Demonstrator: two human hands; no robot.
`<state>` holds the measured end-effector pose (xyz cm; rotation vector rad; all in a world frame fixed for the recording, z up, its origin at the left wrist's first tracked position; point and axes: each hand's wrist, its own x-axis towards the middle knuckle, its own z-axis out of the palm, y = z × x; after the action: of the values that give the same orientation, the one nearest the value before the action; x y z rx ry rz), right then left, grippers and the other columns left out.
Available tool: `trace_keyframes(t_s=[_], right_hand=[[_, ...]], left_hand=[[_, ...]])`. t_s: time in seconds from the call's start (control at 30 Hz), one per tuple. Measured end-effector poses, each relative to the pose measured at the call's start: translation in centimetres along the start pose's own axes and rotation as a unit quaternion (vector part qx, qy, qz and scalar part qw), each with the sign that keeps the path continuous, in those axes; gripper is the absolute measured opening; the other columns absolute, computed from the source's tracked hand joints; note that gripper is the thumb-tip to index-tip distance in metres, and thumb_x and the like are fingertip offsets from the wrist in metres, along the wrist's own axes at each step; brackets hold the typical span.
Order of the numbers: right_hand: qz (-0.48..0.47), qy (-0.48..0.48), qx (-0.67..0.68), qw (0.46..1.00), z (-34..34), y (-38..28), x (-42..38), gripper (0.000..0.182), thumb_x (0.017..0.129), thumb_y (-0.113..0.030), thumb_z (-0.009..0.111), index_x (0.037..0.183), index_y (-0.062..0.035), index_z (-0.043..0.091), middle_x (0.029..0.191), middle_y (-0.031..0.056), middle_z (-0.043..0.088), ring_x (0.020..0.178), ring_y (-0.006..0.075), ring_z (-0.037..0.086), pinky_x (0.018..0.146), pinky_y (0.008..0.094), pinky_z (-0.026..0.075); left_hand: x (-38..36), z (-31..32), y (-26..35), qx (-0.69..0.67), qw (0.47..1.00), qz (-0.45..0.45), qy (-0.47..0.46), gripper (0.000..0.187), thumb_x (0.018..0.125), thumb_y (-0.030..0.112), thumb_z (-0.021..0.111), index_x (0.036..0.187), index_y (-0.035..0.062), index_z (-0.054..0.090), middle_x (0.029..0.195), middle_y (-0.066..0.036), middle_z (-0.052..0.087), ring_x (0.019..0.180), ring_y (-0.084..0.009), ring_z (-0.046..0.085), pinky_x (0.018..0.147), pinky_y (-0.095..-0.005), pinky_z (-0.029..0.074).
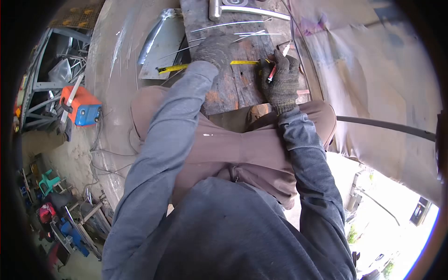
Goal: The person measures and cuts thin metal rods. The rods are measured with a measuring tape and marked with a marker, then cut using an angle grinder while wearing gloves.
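Observation:
My left hand (213, 50), in a dark knit glove, lies over the wooden board (242, 86). A yellow tape measure (243, 62) passes beneath it and shows on both sides. Its fingers are blurred and mostly hidden, so I cannot make out their grip. My gloved right hand (284, 81) is closed around a red-and-white marker (271, 74) at the board's right edge. The tape's right end meets these fingers. Thin metal rods (226, 26) lie across the board beyond my left hand.
A hammer (252, 11) rests at the board's far end. Left of the board is a sheet-metal piece (163, 44). An orange-and-blue machine (81, 106) with cables stands further left, near metal frames (42, 86). A large sheet (359, 70) hangs at right.

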<state>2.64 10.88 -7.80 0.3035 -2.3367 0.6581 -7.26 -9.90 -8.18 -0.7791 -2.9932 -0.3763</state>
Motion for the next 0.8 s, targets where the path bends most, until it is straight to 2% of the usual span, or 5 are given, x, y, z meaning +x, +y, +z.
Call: trace_keyframes(t_s=[0.2,0.47,0.7,0.77,0.8], right_hand=[[-0.009,0.01,-0.013,1.0,0.9,0.4,-0.4,0.041,0.085,-0.017,0.076,0.122,-0.0083,0.06,0.101,0.0117,0.067,0.096,0.035,0.06,0.083,0.0501,0.047],[-0.035,-0.01,0.005,0.999,0.0,0.1,-0.3,0.04,0.085,-0.017,0.077,0.12,-0.0068,0.06,0.097,0.0145,0.064,0.093,0.0364,0.06,0.079,0.0491,0.047],[-0.046,-0.032,0.028,0.998,-0.7,0.5,-1.0,0.053,0.083,-0.009,0.074,0.131,-0.0029,0.054,0.107,0.0163,0.063,0.1,0.0377,0.058,0.087,0.0499,0.046],[-0.029,-0.041,0.014,0.999,-1.1,0.0,-0.7,0.05,0.083,-0.007,0.073,0.13,-0.0025,0.054,0.107,0.0163,0.063,0.1,0.037,0.058,0.088,0.0494,0.047],[-0.028,-0.038,0.011,0.999,-1.1,-0.1,-0.5,0.05,0.083,-0.007,0.073,0.13,-0.0025,0.054,0.107,0.0163,0.063,0.1,0.037,0.058,0.088,0.0494,0.047]], left_hand=[[-0.5,0.9,1.6,-0.044,0.993,-0.094,0.061,0.037,0.099,0.033,0.055,0.133,0.0242,0.064,0.134,-0.014,0.06,0.127,-0.0345,0.056,0.107,-0.0499,0.046],[1.5,1.0,1.3,-0.057,0.994,-0.053,0.072,0.037,0.096,0.033,0.058,0.129,0.0199,0.068,0.129,-0.015,0.065,0.119,-0.0359,0.063,0.101,-0.0523,0.05],[4.0,-0.6,4.7,-0.046,0.998,-0.031,0.023,0.036,0.096,0.037,0.058,0.127,0.021,0.069,0.126,-0.016,0.067,0.117,-0.0356,0.064,0.099,-0.051,0.052],[5.0,0.5,5.4,-0.124,0.987,-0.1,-0.008,0.039,0.095,0.037,0.059,0.13,0.0222,0.066,0.128,-0.017,0.065,0.118,-0.0365,0.063,0.101,-0.0512,0.051],[5.4,0.5,5.2,-0.127,0.989,-0.063,-0.032,0.04,0.095,0.037,0.06,0.132,0.0225,0.065,0.131,-0.018,0.063,0.12,-0.0378,0.062,0.104,-0.0501,0.049]])
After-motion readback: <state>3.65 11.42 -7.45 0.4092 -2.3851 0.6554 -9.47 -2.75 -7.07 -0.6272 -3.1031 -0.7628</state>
